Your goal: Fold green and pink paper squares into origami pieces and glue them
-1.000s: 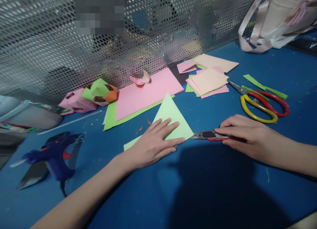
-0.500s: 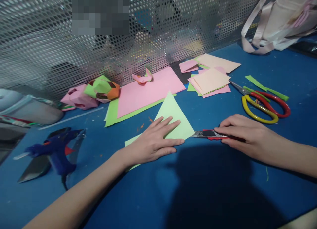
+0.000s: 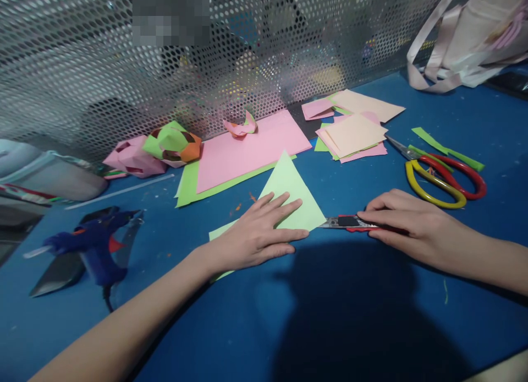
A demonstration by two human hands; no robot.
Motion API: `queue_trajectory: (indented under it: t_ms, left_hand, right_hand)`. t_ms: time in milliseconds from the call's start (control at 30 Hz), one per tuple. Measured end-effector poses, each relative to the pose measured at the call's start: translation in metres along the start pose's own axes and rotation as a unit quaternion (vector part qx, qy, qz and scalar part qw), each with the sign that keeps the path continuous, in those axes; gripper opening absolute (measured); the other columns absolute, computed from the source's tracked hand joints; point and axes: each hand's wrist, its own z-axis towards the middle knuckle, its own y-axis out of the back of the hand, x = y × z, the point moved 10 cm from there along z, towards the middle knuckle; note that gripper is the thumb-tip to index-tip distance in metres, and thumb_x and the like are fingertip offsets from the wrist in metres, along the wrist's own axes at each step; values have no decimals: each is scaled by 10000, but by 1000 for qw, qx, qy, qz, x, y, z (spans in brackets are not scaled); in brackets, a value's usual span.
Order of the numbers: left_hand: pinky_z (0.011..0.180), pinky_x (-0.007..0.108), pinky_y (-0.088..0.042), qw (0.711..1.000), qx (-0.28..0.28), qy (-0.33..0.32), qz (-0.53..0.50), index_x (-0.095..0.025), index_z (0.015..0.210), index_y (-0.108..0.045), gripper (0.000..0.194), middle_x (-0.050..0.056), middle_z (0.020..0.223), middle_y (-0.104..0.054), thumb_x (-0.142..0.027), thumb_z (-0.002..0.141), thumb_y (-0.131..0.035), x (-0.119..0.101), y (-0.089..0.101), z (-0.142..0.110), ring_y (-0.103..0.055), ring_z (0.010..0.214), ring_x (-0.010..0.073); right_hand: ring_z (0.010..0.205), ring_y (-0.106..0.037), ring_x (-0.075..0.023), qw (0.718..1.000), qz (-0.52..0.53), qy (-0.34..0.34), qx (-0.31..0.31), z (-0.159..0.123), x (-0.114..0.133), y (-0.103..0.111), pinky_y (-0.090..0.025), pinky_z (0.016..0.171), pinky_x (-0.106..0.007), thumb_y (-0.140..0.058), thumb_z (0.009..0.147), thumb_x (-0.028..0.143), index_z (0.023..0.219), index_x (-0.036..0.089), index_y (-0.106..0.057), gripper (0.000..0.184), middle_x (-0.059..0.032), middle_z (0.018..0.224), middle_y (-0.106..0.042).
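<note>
A pale green sheet of paper [image 3: 284, 178], folded so that one corner points away from me, lies on the blue table. Flat on top of it rests my left hand [image 3: 259, 233], fingers spread, hiding its middle. My right hand [image 3: 404, 222] is closed around a red and black utility knife [image 3: 350, 222], which lies low against the tabletop. The knife's metal tip touches or reaches just under the paper's right corner; I cannot tell which.
Behind the paper lie pink sheets [image 3: 251, 151] and a pile of cut paper [image 3: 352, 134]. Scissors [image 3: 437, 178] sit beyond my right hand. At left are a blue glue gun [image 3: 94, 244] and folded paper shapes [image 3: 171, 142]. A perforated metal panel [image 3: 264, 63] borders the back.
The view has shifted very slightly. Both hands, the paper and the knife hold practically the same positions relative to each other.
</note>
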Motion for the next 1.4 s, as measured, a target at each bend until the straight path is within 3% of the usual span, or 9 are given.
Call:
queue_trajectory:
  t_ms: [467, 667, 933, 1400]
  left_hand:
    - [1135, 603, -180, 1000, 15, 6, 15, -353, 1347, -483, 396, 47, 1575, -183, -395, 953, -473, 1, -3, 0, -138, 1445, 330]
    - [1139, 591, -177, 1000, 7, 7, 15, -362, 1352, -473, 402, 29, 1580, -167, -403, 952, -477, 2, -3, -1, -144, 1443, 327]
    - [1140, 594, -184, 1000, 4, 9, 4, -361, 1360, -465, 416, 26, 1574, -188, -400, 947, -487, 2, -2, 1, -154, 1442, 324]
    - [1144, 573, -178, 1000, -2, 9, 15, -324, 1366, -467, 425, 56, 1558, -238, -425, 954, -463, 2, -2, 0, -148, 1445, 311]
  right_hand:
    - [1021, -543, -219, 1000, 2, 11, 4, -1, 2, -2, -459, 840, -358, -522, 914, 216, 1225, 230, -597, 320, -91, 1099, -589]
    - [925, -538, -211, 999, -12, 7, -40, -8, 19, 1, -452, 742, -338, -520, 899, 153, 1239, 213, -569, 349, -94, 1040, -583]
    - [908, -532, -214, 998, -34, -10, -49, -11, 23, -2, -446, 717, -337, -502, 907, 157, 1263, 225, -553, 366, -98, 1035, -583]
    - [921, -532, -218, 999, -27, -25, -37, -13, 25, -5, -450, 719, -341, -487, 917, 172, 1233, 211, -572, 329, -101, 1028, -579]
